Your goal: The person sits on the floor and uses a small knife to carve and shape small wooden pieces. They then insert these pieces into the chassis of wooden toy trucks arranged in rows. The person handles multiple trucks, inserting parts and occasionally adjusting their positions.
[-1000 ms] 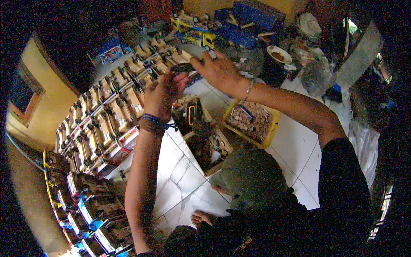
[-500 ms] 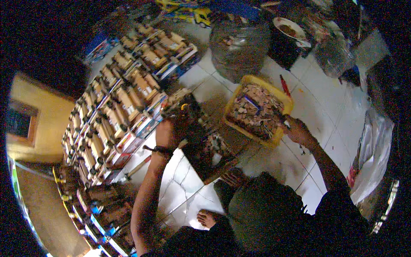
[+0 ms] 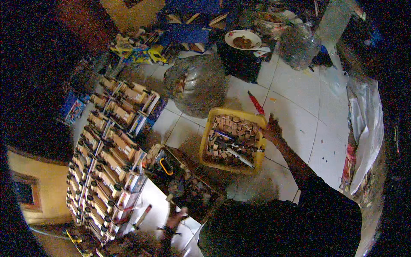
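Observation:
A yellow plastic basin full of small wooden pieces stands on the floor ahead of me. On the pieces lie a blue pen-like stick and a long pale tool, its kind unclear. My right hand is at the basin's right rim, fingers apart and seemingly bare of anything. A slim red object lies just beyond it. My left hand, smeared and dim, is low beside a dark box of odds and ends; its fingers do not show clearly. A yellow-and-black object sits in that box.
Rows of wooden toy vehicles with black wheels are stacked at left. A stick-like handle lies near them. Beyond the basin are a full clear plastic bag and a plate with brown food. White plastic sheeting hangs at right.
My view has shifted. My left hand has come back from the box toward me. My right hand has moved off the basin's contents to its rim; the pale tool now shows on the pieces.

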Demonstrator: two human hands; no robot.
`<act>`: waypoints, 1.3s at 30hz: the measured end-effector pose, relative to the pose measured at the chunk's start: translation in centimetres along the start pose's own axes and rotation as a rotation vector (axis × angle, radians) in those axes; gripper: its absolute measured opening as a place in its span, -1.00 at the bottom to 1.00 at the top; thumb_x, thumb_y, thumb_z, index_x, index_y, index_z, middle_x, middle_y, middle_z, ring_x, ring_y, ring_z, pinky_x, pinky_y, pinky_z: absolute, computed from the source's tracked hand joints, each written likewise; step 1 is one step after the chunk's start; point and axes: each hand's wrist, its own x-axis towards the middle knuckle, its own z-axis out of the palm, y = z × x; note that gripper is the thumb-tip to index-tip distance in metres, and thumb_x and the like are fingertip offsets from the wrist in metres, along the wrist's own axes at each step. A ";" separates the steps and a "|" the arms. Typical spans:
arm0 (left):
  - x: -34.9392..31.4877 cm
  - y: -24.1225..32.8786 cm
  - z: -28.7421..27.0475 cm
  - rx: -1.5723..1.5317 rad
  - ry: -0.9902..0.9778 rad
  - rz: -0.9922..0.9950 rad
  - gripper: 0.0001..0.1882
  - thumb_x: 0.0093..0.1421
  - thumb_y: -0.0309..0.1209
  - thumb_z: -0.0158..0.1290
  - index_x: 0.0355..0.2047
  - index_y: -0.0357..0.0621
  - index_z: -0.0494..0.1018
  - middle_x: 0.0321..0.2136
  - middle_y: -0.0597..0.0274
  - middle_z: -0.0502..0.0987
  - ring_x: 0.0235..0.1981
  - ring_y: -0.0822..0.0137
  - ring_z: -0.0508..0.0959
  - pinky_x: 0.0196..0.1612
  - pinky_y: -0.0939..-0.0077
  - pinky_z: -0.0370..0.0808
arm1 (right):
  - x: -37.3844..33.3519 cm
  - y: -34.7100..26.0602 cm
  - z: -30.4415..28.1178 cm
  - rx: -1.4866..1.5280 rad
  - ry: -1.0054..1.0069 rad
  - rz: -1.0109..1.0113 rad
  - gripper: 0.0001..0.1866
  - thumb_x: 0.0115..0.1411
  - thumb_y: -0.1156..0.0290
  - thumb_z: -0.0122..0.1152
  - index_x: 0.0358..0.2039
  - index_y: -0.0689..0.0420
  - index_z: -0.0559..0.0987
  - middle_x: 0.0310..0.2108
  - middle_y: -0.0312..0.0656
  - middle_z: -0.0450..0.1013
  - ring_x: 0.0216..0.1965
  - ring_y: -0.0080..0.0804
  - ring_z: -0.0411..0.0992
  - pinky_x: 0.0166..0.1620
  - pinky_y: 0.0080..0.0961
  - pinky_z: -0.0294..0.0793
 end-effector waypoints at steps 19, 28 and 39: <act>10.0 0.4 19.3 0.494 -0.173 0.166 -0.23 0.19 -0.12 -0.01 0.33 -0.10 0.01 0.08 -0.03 0.40 0.03 0.09 0.50 0.03 0.17 0.49 | 12.1 2.8 -1.1 -0.022 -0.023 -0.395 -0.63 0.31 0.19 0.05 0.00 0.16 0.51 -0.07 -0.12 0.50 -0.05 -0.26 0.45 0.00 -0.28 0.42; 4.3 7.4 8.7 1.072 -0.297 0.168 0.01 0.09 0.33 -0.02 0.28 -0.24 0.13 -0.04 -0.12 0.52 0.01 0.00 0.52 0.04 0.09 0.43 | -4.5 -31.1 -6.7 0.254 -0.335 -1.037 -0.61 0.29 0.25 0.12 0.07 0.14 0.49 0.03 -0.05 0.45 0.06 -0.24 0.41 0.12 -0.29 0.35; -39.0 12.1 -14.0 0.762 0.656 0.209 0.08 0.17 0.17 0.08 0.37 -0.32 -0.20 0.25 -0.34 0.17 0.28 -0.05 0.22 0.32 0.26 0.14 | -33.9 -58.7 12.8 -0.380 -0.492 -1.820 -0.54 0.22 0.05 0.14 0.04 0.03 0.49 -0.27 0.02 0.54 -0.22 -0.02 0.52 -0.17 -0.10 0.50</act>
